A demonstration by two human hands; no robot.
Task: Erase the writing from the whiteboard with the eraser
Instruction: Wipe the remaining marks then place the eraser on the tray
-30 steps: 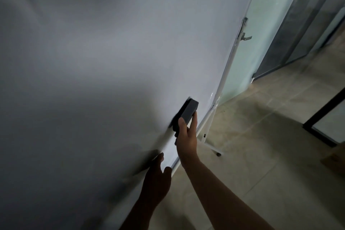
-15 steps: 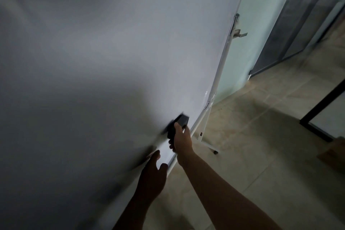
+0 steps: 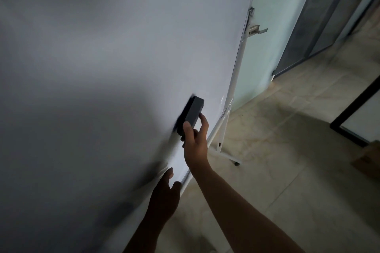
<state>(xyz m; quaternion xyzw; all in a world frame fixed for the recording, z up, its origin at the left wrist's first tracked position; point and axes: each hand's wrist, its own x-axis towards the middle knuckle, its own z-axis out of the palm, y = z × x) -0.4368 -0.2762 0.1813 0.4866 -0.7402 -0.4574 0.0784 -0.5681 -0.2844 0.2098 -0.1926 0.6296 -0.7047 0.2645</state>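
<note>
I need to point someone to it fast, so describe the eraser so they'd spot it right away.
Start from the large whiteboard that fills the left of the view, and follow its surface toward its lower right corner. There the right hand presses a small block against the board: the eraser. It is the only dark, boxy thing on that pale surface.

Whiteboard (image 3: 127,51) white, shading to dull grey and near-black in shadow toward lower left; no writing legible on it. Eraser (image 3: 192,113) dark charcoal grey, darker black pad against board. Board frame and stand leg (image 3: 223,129) white, small black foot cap at its tip. Metal bracket (image 3: 256,30) on frame edge silver-grey. Wall (image 3: 273,47) behind pale mint green. Floor tiles (image 3: 287,150) beige with faint marbled veining. Glass partition (image 3: 320,16) grey; doorframe (image 3: 357,100) at right black.
</note>
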